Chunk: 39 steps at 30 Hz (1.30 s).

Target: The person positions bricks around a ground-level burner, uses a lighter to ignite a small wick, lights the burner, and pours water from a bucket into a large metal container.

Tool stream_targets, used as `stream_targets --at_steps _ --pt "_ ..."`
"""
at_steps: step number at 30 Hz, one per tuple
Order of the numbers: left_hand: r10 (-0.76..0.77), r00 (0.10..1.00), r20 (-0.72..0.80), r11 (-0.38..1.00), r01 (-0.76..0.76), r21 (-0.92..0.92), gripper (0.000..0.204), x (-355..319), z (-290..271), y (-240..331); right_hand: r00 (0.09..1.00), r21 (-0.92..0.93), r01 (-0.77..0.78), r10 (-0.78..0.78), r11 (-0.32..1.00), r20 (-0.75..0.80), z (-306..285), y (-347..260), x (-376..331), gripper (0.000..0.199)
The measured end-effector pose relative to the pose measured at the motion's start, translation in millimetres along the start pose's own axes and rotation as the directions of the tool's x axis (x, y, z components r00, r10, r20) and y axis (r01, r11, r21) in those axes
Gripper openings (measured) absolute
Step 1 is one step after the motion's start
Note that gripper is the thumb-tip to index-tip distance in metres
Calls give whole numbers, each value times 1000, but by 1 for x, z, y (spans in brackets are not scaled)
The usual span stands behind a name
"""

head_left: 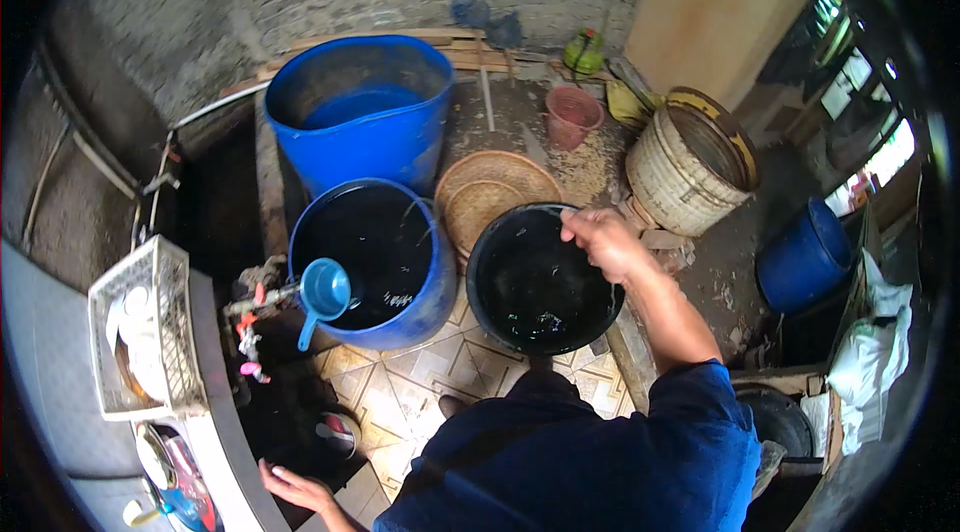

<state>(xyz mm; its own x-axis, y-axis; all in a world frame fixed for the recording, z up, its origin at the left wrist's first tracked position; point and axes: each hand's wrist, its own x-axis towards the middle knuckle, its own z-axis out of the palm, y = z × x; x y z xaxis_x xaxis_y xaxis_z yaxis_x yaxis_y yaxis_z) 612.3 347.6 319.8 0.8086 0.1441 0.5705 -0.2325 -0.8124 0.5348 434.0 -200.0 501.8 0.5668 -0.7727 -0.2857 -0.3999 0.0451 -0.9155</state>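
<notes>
My right hand [604, 240] is closed at the far right rim of a round black bucket [483, 304], its thumb and fingers pinching the edge or a handle there. Dark liquid with small bright reflections fills the bucket, which is in front of my body. Down at the lower left, my left hand [297, 488] holds nothing, its fingers stretched out beside the counter edge [225, 432]. A blue drum [437, 277] of dark water touches or nearly touches the bucket on the left. A blue dipper [325, 290] sits at that drum's left rim.
Behind are a larger blue tub [360, 147] and a round woven tray [500, 172]. A pink basket [573, 119], a green gas cylinder [583, 54] and a ribbed pale drum [685, 172] stand farther right. Taps [258, 307] jut out by a white dish rack [180, 332].
</notes>
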Motion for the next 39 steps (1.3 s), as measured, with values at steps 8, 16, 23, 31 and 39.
stream_targets --at_steps 8,16,23,31,39 --pt "224 379 898 854 368 -368 29 -98 133 243 968 -187 224 -196 956 156 -84 82 17 44" --pt "207 -112 972 807 581 -105 41 -189 203 378 929 -277 367 -337 888 153 -143 100 45 37" --pt "374 -133 918 690 701 -180 25 -187 239 421 991 -342 135 -132 930 33 -173 69 61 45" --pt "562 -144 815 597 752 -279 10 -163 270 475 994 -304 18 -50 953 -97 -202 39 90 42" --pt "529 -163 833 553 811 -193 6 -160 294 543 980 -234 162 -184 959 -77 -258 51 148 43"
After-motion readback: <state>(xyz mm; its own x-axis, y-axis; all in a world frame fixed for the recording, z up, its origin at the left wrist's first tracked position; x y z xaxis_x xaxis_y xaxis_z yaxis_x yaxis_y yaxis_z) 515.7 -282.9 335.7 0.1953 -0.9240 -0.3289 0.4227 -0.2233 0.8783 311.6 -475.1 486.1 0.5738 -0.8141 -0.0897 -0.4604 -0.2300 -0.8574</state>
